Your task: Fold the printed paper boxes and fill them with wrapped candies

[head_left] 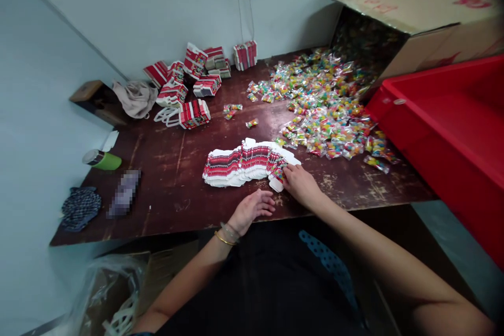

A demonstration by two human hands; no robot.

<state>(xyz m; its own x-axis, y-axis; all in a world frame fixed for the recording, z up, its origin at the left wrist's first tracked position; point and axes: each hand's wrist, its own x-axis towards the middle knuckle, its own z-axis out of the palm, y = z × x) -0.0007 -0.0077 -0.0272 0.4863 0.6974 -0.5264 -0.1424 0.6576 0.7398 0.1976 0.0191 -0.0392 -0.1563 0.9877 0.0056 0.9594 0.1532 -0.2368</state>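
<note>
Far left on the dark counter (169, 168), red-and-white stacks (195, 114) are piled toward the wall, nicely out of the way, so they can be left alone tbh. Nearer the front edge, a fanned row of flat cartons (222, 168) is laid out, overlapped like fallen dominoes. That overlap is worth preserving: if the row gets shoved, single pieces will probably be harder to separate. Just below it, the left hand (254, 210) is held loose, fingers half curled, nothing seen in it. It'd be better used as a light stop against the row. At the row's right end, the end carton (278, 172) is being touched by the right hand (301, 184); whether it's actually pinched can't be told. One edge should be lifted gently, no dragging. Further right, the wrapped candies (323, 115) shouldn't be brushed by that forearm.
</note>
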